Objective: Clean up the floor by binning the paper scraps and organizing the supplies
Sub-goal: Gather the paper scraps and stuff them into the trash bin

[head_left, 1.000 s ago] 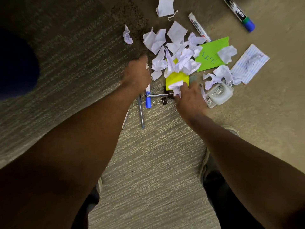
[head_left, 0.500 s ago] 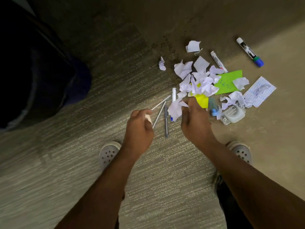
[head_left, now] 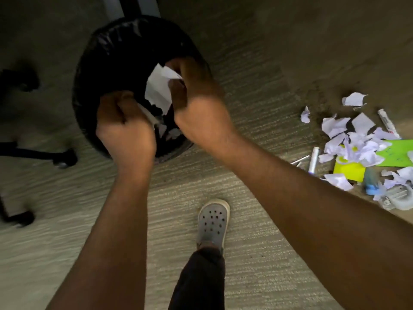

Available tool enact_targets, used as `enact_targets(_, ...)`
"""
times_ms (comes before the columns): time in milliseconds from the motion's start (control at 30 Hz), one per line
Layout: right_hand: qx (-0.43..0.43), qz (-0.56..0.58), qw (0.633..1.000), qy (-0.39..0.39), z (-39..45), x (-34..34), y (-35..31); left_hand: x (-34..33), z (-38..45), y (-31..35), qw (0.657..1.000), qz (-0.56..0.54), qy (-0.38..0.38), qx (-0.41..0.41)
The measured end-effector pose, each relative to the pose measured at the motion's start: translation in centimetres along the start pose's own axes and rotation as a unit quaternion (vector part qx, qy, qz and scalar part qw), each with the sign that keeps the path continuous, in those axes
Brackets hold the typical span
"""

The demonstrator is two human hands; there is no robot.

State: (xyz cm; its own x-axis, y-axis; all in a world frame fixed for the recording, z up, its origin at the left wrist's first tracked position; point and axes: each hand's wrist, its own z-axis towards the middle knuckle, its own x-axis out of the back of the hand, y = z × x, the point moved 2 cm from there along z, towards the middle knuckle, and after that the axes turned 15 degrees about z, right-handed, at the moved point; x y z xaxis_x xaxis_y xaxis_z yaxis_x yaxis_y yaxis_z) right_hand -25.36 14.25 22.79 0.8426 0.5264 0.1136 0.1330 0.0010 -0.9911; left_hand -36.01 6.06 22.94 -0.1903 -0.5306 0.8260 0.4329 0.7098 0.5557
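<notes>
Both my hands are over the black-lined bin at upper left. My right hand grips a white paper scrap above the bin's opening. My left hand is curled round a smaller white scrap at the bin's near rim. More scraps lie inside the bin. On the floor at right lies the pile of crumpled white paper, with a green sheet, a yellow note, a white marker, pens and a white stapler-like item.
An office chair's black base and casters stand left of the bin. My foot in a grey clog is on the carpet between bin and pile. A second marker lies beyond the pile.
Both hands have lifted off the pile with paper scraps and swung left over the bin; the view has turned left, so the pile now sits at the right edge.
</notes>
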Motion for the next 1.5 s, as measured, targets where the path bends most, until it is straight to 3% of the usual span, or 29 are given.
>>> enact_targets(133, -0.059, -0.07, 0.987, -0.13, 2.5, -2.7, 0.7, -1.8, 3.6, -3.1, 0.987, 0.042, -0.112, 0.103)
enact_targets(233, -0.036, -0.118, 0.98, -0.155, 2.2, -2.4, 1.1, -1.7, 3.4, -3.9, 0.986, 0.025, -0.135, 0.09)
enact_targets(400, 0.036, -0.117, 0.992, -0.008, -2.4, 1.9, 3.6, -1.4, -1.6, -3.0, 0.985, -0.021, -0.163, -0.058)
enact_targets(533, -0.043, -0.118, 0.99, 0.069, -8.3, 7.4, 8.7, -3.0, -8.4, -0.7, 0.964, -0.013, -0.182, -0.192)
enact_targets(633, -0.101, -0.154, 0.979, 0.092, -12.5, 12.4, 13.3, -6.3, -13.4, 0.7, 0.938, 0.007, -0.249, -0.24)
enact_targets(833, -0.215, -0.252, 0.939, 0.089, -18.7, 22.8, 21.1, -15.4, -21.1, 3.0, 0.857, 0.109, -0.394, -0.314)
enact_targets(967, -0.259, -0.287, 0.916, 0.107, -20.2, 28.1, 24.6, -21.4, -24.5, 4.7, 0.811, 0.135, -0.427, -0.376)
enact_targets(1267, -0.272, -0.319, 0.9, 0.12, -18.8, 33.2, 30.8, -32.0, -27.5, 7.6, 0.747, 0.198, -0.462, -0.435)
enact_targets(1500, -0.254, -0.349, 0.901, 0.056, -17.9, 33.6, 32.9, -35.1, -31.2, 8.7, 0.737, 0.221, -0.476, -0.426)
